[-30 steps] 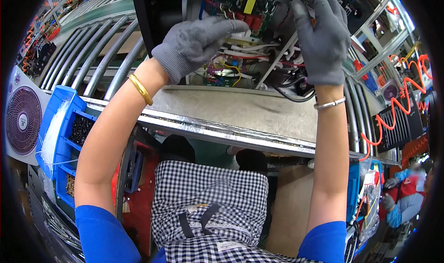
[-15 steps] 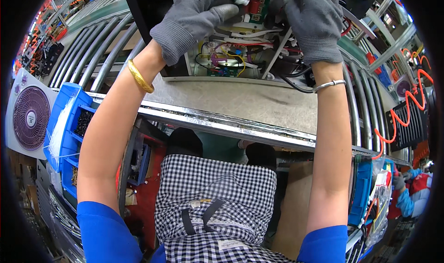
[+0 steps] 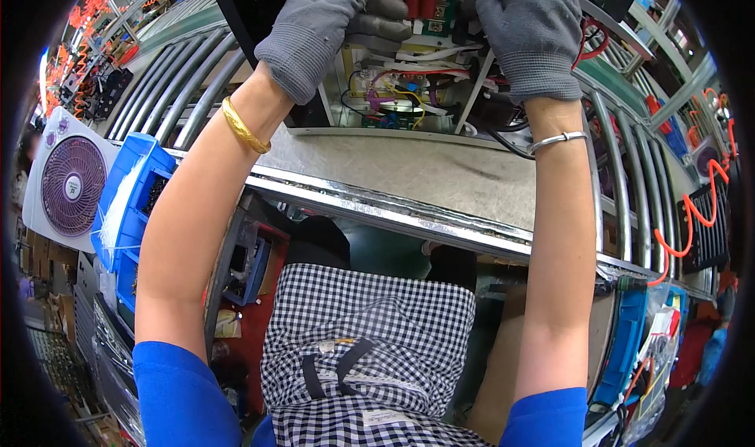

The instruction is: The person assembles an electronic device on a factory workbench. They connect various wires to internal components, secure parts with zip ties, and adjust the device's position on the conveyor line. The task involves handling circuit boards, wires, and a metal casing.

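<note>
Both gloved hands, left [image 3: 330, 22] and right [image 3: 528, 24], now higher in frame, near top edge. Circuit board [image 3: 421, 3] and wiring [image 3: 393, 93] shifted up with them. More of steel bench [image 3: 440, 172] and checked apron [image 3: 370, 345] exposed below.

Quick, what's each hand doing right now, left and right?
Left hand: gloved, fingers curled on the circuit board at the top of the open unit.
Right hand: gloved, closed on the same board's right side; what it grips cannot be told.
</note>
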Motion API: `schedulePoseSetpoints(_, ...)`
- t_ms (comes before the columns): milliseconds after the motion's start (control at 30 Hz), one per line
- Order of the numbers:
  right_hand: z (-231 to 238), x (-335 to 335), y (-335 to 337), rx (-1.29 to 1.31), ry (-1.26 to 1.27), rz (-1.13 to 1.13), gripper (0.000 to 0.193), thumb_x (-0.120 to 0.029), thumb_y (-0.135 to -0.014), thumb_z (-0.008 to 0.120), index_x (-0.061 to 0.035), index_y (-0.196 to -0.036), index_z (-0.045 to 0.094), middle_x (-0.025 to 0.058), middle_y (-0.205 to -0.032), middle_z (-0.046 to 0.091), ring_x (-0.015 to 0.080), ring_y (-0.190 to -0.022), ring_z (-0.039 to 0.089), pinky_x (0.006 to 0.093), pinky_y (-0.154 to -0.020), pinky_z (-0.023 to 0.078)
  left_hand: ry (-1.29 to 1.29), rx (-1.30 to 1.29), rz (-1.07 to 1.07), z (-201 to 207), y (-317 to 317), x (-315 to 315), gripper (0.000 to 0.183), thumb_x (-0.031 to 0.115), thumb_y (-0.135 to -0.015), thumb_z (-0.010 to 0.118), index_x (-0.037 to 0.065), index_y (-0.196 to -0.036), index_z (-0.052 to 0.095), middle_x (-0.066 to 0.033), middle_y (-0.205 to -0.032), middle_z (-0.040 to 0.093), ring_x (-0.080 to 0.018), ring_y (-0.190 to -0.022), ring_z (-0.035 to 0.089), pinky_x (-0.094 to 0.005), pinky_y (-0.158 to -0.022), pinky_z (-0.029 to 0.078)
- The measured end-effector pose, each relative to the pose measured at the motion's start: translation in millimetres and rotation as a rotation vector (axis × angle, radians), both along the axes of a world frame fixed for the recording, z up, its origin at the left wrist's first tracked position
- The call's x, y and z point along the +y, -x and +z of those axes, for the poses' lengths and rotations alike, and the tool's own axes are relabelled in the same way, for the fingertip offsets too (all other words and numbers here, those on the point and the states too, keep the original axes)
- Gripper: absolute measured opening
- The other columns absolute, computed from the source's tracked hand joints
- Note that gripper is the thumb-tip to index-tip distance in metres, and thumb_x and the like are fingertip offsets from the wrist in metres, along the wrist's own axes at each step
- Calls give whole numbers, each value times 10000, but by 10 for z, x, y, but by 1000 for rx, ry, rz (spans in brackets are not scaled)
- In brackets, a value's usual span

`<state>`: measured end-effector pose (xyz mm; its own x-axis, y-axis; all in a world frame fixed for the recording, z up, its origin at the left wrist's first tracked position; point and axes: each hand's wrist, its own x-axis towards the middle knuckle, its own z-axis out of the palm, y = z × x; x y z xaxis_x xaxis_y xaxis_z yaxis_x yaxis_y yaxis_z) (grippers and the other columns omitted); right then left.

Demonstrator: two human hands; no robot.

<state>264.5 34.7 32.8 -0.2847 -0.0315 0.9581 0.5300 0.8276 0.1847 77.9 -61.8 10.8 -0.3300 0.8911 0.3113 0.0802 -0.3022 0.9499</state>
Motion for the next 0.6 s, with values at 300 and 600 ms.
schedulePoseSetpoints(300,-3,5,-19,23,50,58,280,-89,-811,649,-60,-1088,672,140,-1125,656,375,-1038,607,444,-917,498,50,-178,177,15,207,143,402,407,-1042,518,23,-1000,631,-102,-840,695,-246,-666,713,-391,-586,600)
schedulePoseSetpoints(600,-38,66,-8,43,43,64,280,-91,-812,641,-65,-1089,672,141,-1114,657,369,-1027,606,441,-901,500,3,-176,260,46,180,248,366,389,-1018,574,27,-1021,627,-118,-829,690,-272,-668,710,-411,-597,607)
